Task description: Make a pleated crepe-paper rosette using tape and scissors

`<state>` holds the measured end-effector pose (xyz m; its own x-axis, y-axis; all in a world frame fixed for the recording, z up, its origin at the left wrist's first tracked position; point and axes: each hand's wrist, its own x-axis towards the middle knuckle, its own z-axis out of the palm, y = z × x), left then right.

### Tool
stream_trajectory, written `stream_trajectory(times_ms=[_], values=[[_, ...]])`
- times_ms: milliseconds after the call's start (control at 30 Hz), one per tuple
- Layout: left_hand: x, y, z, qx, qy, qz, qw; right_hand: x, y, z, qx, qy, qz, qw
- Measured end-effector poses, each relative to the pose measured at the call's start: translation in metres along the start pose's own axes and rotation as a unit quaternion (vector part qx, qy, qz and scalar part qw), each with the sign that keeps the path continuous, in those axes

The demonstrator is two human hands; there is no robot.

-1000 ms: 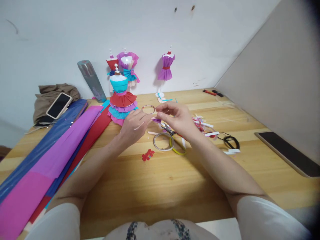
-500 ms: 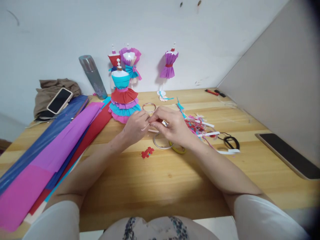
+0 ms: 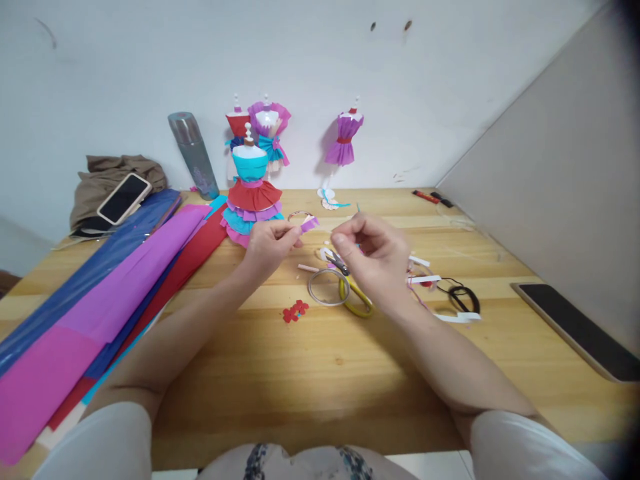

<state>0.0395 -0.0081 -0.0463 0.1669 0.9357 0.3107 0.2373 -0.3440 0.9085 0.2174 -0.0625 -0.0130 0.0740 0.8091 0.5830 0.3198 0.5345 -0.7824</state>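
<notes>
Between the thumb and finger of my left hand (image 3: 273, 243) is a small piece of purple crepe paper (image 3: 309, 225), its ragged end pointing right. A short gap away, my right hand (image 3: 373, 257) is closed in a pinch; whatever its fingertips hold is too small to make out. Beneath the right hand lie yellow-handled scissors (image 3: 356, 298), partly covered, overlapping a thin grey ring (image 3: 311, 293). Small red paper flowers (image 3: 295, 311) rest on the table nearer to me. Behind the left hand stands a dress form (image 3: 250, 167) in a tiered blue, red and purple paper dress.
More small dress forms (image 3: 344, 140) stand along the wall. Long crepe paper sheets (image 3: 125, 293) cover the left side, near a phone (image 3: 124, 199) and a tilted bottle (image 3: 194, 157). At right are a black cord loop (image 3: 467, 300), white strips (image 3: 457, 318) and a dark flat device (image 3: 575, 327).
My hands, together before, have moved apart, the right one going right. The purple paper now shows in my left fingers, and the scissors have come into fuller view.
</notes>
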Motion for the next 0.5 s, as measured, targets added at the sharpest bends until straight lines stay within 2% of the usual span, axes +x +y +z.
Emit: stream_trajectory(times_ms=[100, 233, 367, 500], values=[[-0.002, 0.007, 0.002, -0.121, -0.020, -0.075, 0.990, -0.006, 0.001, 0.011, -0.040, -0.033, -0.019, 0.999], [-0.006, 0.013, 0.004, -0.193, -0.034, -0.120, 0.973, -0.005, 0.010, 0.017, -0.070, -0.036, -0.022, 0.997], [-0.009, 0.017, 0.005, -0.169, -0.014, -0.099, 0.981, -0.003, 0.016, 0.019, -0.072, -0.030, 0.010, 0.997], [-0.009, 0.017, 0.006, -0.125, 0.012, -0.062, 0.990, -0.003, 0.019, 0.022, -0.021, -0.036, 0.070, 0.997]])
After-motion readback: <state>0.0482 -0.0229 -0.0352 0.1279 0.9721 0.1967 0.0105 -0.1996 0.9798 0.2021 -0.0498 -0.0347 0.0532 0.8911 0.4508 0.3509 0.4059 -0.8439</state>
